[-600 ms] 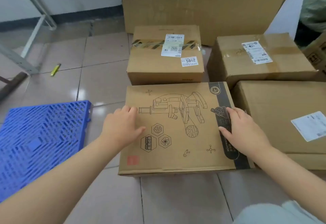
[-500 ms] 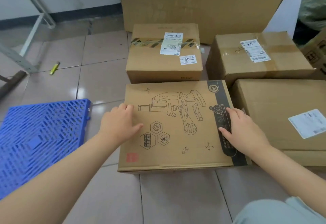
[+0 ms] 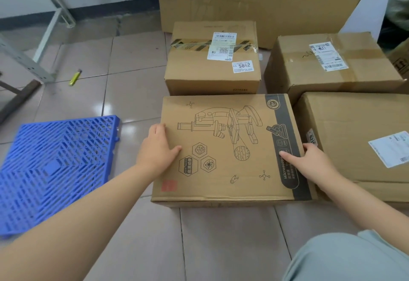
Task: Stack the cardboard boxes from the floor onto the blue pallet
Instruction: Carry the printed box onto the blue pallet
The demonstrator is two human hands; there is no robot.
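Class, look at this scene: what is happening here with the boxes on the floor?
A person crouches over a box with a microscope drawing on the tiled floor. The left hand holds its left edge and the right hand its right edge, fingers over the sides, as if about to lift. The blue pallet lies to the left with nothing on it. Three more boxes sit behind and to the right.

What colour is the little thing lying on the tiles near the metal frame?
Yellow-green; the small object shows clearly in the head view.
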